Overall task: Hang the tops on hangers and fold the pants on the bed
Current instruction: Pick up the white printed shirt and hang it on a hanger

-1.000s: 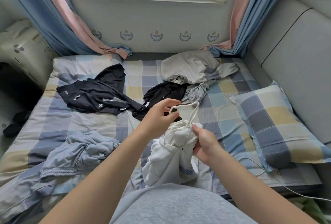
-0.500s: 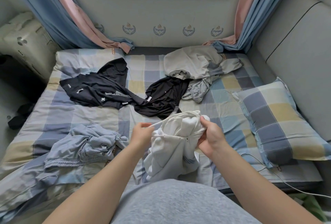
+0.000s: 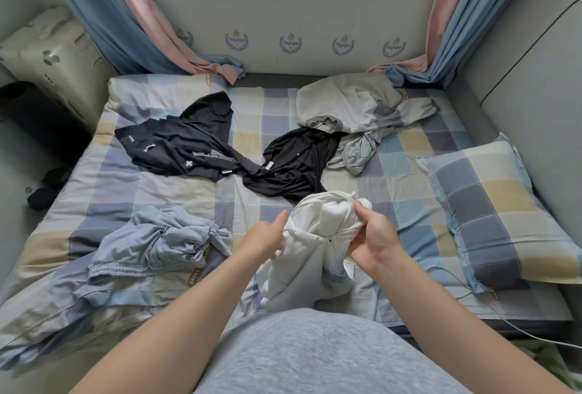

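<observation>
A bunched white garment (image 3: 311, 252) with a drawstring hangs above the near edge of the bed (image 3: 104, 192). My right hand (image 3: 373, 237) grips its upper right part. My left hand (image 3: 266, 237) touches its left side, index finger pointing up along the fabric. Further out lie a dark garment with white marks (image 3: 176, 145), a black top (image 3: 293, 167), a light grey garment (image 3: 349, 104) over pale blue fabric (image 3: 352, 157), and crumpled blue-grey pants (image 3: 157, 242) at the near left. No hanger is in view.
A checked pillow (image 3: 500, 214) lies on the bed's right side against a grey padded wall. Curtains (image 3: 126, 15) hang at both far corners. A white suitcase (image 3: 53, 59) stands left of the bed. A white cable (image 3: 519, 327) runs off the near right corner.
Both hands have lowered the white garment toward me. My left hand let go of the drawstring loop it held up and now rests against the garment's left side.
</observation>
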`<action>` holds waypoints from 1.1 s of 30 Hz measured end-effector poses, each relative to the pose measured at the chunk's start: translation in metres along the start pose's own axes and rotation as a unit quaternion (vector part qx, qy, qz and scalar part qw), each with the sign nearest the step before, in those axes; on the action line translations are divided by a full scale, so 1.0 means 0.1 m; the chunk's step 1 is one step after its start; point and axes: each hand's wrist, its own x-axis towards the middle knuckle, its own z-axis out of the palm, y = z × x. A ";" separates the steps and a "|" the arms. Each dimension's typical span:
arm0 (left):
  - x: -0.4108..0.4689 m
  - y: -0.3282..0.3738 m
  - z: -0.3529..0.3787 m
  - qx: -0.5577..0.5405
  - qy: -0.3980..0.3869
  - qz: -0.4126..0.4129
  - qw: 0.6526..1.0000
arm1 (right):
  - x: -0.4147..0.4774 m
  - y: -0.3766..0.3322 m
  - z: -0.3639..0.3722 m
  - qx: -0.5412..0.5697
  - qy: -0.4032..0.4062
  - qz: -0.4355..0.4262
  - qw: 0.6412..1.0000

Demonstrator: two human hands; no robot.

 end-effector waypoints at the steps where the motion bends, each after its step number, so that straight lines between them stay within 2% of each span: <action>1: -0.04 0.04 -0.01 -0.016 -0.059 -0.043 0.997 | -0.02 0.01 0.01 -0.006 -0.004 -0.002 1.000; 4: -0.09 0.05 0.01 -0.033 -0.190 -0.120 0.974 | -0.08 -0.02 0.04 -0.028 -0.024 -0.011 0.999; 6: -0.12 0.04 0.05 -0.096 -0.220 -0.134 0.961 | -0.09 -0.04 0.04 -0.028 -0.040 -0.018 0.999; 8: -0.11 0.07 0.10 -0.211 -0.177 -0.122 0.954 | -0.08 -0.06 0.02 -0.017 -0.052 -0.030 0.998; 11: -0.09 0.20 0.06 -0.417 -0.092 -0.084 0.901 | -0.05 -0.09 -0.03 -0.002 -0.066 -0.046 0.997; 15: -0.16 0.43 -0.19 -0.544 -0.072 -0.024 0.835 | 0.12 -0.04 -0.19 -0.015 0.004 -0.046 0.999; 19: -0.37 0.58 -0.29 -0.602 -0.117 -0.010 0.790 | 0.33 0.00 -0.39 -0.054 0.082 0.005 0.995; 22: -0.46 0.61 -0.30 -0.625 -0.160 -0.001 0.764 | 0.41 0.08 -0.56 -0.130 0.122 0.070 0.981; 26: -0.58 0.65 -0.28 -0.633 -0.206 0.000 0.746 | 0.39 0.23 -0.66 -0.248 0.112 0.152 0.950; 28: -0.59 0.64 -0.28 -0.629 -0.222 -0.012 0.745 | 0.38 0.28 -0.61 -0.279 0.100 0.150 0.943; 30: -0.61 0.63 -0.29 -0.630 -0.242 -0.020 0.738 | 0.36 0.31 -0.53 -0.242 0.065 0.156 0.955; 31: -0.62 0.63 -0.29 -0.636 -0.256 -0.022 0.728 | 0.34 0.33 -0.48 -0.188 0.024 0.186 0.964; 33: -0.64 0.63 -0.28 -0.650 -0.293 -0.024 0.701 | 0.27 0.32 -0.40 -0.075 -0.070 0.266 0.958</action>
